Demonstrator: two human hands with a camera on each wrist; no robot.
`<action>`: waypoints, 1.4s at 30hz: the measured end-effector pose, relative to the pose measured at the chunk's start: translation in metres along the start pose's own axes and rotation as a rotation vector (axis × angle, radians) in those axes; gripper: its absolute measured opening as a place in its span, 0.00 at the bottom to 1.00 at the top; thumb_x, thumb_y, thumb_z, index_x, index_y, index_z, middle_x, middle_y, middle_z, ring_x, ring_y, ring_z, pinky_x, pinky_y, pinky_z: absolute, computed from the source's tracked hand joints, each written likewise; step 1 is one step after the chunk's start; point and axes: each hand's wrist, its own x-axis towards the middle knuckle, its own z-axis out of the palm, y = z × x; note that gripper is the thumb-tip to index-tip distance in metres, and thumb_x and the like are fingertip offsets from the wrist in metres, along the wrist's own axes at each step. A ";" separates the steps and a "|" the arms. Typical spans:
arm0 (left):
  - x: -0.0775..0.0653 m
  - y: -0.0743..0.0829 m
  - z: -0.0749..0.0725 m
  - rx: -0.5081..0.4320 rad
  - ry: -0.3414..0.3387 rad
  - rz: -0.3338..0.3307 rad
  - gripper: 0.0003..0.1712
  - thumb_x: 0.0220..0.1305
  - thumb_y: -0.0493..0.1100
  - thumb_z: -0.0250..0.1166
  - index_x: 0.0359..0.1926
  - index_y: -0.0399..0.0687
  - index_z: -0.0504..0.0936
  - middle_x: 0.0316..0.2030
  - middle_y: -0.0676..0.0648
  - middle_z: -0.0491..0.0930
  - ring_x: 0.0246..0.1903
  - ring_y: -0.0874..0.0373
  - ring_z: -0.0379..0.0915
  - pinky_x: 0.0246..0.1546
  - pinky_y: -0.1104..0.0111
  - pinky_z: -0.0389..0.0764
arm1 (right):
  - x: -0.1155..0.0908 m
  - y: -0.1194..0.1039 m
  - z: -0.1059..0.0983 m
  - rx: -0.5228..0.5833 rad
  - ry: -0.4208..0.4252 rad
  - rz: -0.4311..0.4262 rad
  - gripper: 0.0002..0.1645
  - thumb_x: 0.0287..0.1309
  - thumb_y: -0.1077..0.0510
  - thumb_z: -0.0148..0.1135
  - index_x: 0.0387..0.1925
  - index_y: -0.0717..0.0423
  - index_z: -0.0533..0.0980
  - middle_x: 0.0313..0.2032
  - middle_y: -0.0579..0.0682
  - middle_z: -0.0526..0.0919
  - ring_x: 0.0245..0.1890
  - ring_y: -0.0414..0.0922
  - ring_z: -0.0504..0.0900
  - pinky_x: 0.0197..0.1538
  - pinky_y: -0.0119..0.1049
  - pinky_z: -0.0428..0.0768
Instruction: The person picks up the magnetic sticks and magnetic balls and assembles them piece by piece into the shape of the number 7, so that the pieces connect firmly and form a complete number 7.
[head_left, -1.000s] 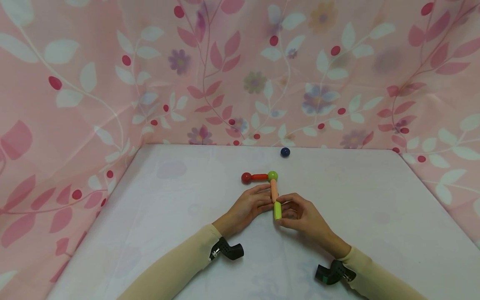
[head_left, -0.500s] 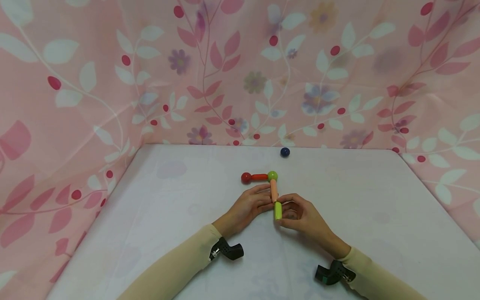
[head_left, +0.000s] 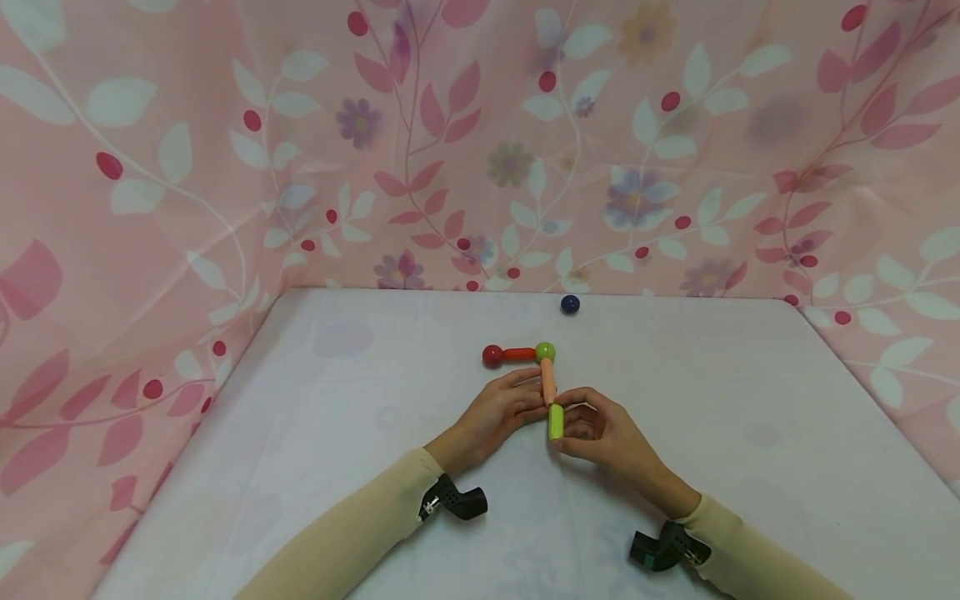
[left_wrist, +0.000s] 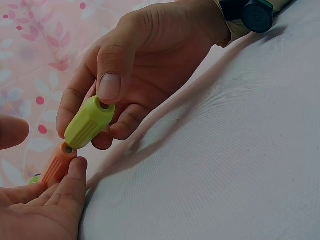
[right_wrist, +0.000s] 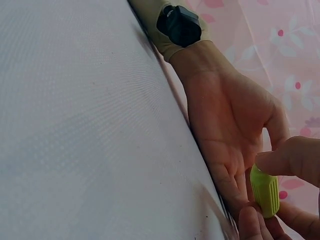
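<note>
In the head view my right hand (head_left: pixel 617 433) pinches a yellow-green magnetic stick (head_left: pixel 556 422) between thumb and fingers, one near each end. A grey disc shows in that stick's end in the left wrist view. Its far end meets an orange magnetic stick (head_left: pixel 548 381); whether they are joined cannot be told. My left hand (head_left: pixel 498 412) lays fairly straight fingers along the orange stick, its thumb apart from it. Beyond, the orange stick reaches a green ball (head_left: pixel 545 352). From that ball a red stick (head_left: pixel 519 354) runs left to a red ball (head_left: pixel 492 356).
A dark blue ball (head_left: pixel 570 304) sits near the far edge of the white-covered table (head_left: pixel 337 400). Pink floral cloth (head_left: pixel 480 150) hangs behind and along the sides. Each wrist wears a black camera (head_left: pixel 461 500).
</note>
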 end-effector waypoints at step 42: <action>0.000 0.001 0.001 0.004 0.035 -0.023 0.31 0.75 0.32 0.54 0.77 0.35 0.62 0.70 0.32 0.68 0.63 0.49 0.73 0.64 0.60 0.74 | 0.000 0.004 -0.002 0.049 0.148 0.071 0.13 0.60 0.75 0.70 0.44 0.73 0.75 0.49 0.69 0.77 0.45 0.46 0.88 0.47 0.33 0.84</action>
